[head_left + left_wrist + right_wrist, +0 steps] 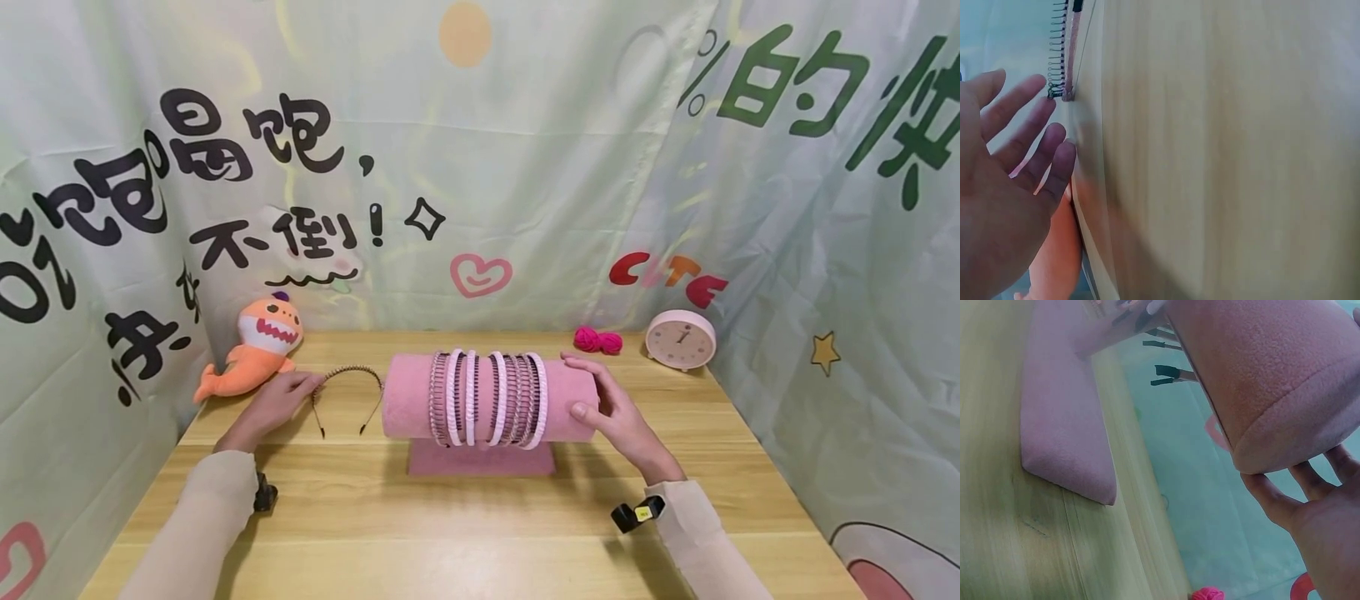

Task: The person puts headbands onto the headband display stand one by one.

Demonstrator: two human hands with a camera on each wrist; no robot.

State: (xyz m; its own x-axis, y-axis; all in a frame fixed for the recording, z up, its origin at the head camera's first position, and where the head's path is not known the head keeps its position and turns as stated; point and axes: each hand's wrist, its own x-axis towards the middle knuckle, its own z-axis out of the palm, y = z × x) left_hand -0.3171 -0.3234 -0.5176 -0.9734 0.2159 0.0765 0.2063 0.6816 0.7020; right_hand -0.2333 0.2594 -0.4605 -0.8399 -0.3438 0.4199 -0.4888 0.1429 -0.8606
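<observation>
A pink plush headband stand (408, 396), a horizontal roll on a base (480, 461), stands mid-table and carries several headbands, some with white bands (537, 400) and some dark and toothed. My right hand (618, 417) holds the roll's right end, thumb at the front and fingers over the far side; in the right wrist view its fingertips touch the end. Left of the stand, a thin toothed headband (352, 368) rests on the table in an arch. My left hand (281, 402) is beside its left side, fingers loosely spread; whether the fingertips touch it I cannot tell.
An orange plush shark (251, 367) sits at the back left, close behind my left hand. Toward the back right are a bright pink yarn bundle (597, 340) and a round pink clock (681, 340). Printed curtains (555, 183) enclose the wooden table (337, 517) at back and sides.
</observation>
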